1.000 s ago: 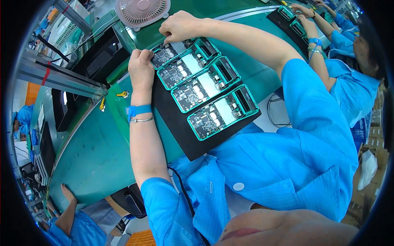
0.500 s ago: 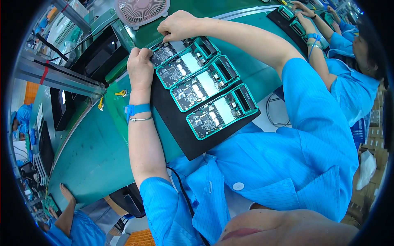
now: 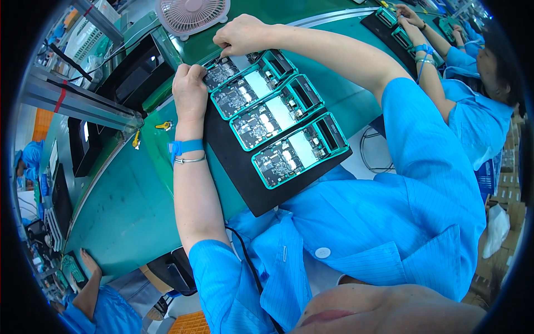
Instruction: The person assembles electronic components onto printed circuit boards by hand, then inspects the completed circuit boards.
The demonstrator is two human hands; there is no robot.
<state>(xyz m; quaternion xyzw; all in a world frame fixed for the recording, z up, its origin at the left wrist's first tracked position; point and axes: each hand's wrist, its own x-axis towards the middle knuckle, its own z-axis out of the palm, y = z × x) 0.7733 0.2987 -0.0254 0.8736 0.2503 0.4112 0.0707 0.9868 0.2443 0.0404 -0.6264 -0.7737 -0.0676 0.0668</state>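
Several open electronic device housings with teal frames and exposed circuit boards lie in a slanting row on a black mat [image 3: 261, 201]. My left hand [image 3: 189, 89], with a blue strap and a bracelet at the wrist, has its fingers curled closed at the left edge of the farthest device [image 3: 221, 73]. At that device's far edge my right hand [image 3: 242, 35] is closed in a pinch, fingertips pointing down. What either hand grips is hidden by the fingers. Closer to me are a second device [image 3: 243, 94], a third device [image 3: 275, 116] and the nearest device [image 3: 300, 151].
Beyond my hands stands a pink fan [image 3: 192, 15]. A metal post [image 3: 83, 100] and a dark screen [image 3: 133, 67] are at the left, by yellow valve handles [image 3: 164, 126]. A co-worker [image 3: 473, 111] handles similar devices at the right; another person's hand [image 3: 90, 261] is at lower left.
My hands keep their place at the farthest device, and the row of devices barely shifts in the picture. The co-worker's hands at the right move slightly; at lower left a green board shows more.
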